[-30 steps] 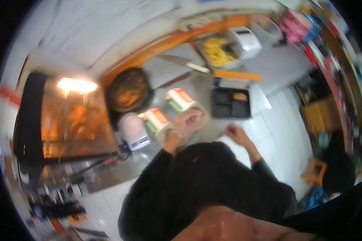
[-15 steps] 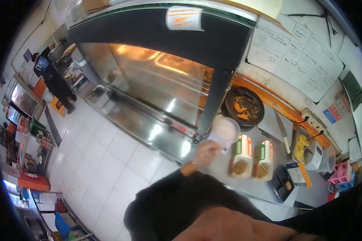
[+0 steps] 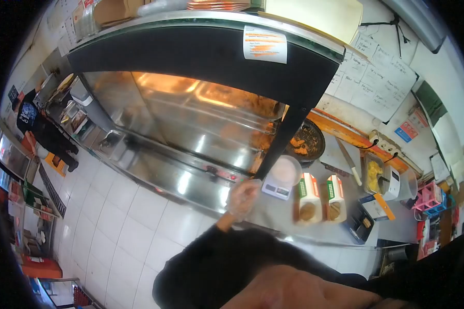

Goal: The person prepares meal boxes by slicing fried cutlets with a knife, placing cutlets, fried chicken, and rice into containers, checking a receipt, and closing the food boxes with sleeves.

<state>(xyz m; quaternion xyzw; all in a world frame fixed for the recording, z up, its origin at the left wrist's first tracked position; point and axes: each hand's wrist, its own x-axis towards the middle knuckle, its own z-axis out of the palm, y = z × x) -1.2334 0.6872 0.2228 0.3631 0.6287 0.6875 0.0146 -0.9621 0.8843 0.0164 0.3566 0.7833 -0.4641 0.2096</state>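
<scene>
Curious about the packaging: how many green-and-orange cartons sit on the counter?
2: the left carton is beside the scale; the right carton is between it and the black tray. Any behind the cabinet would be hidden.

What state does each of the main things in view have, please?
Left hand: fingers curled, grip unclear
Display cabinet: lit inside
Scale: upright, reading illegible
Two cartons: side by side, apart
Pan: holding orange pieces
Knife: lying flat, not held
Clear container: holding yellow food
Black tray: holding a brown food piece
Wall chart: written on
</scene>
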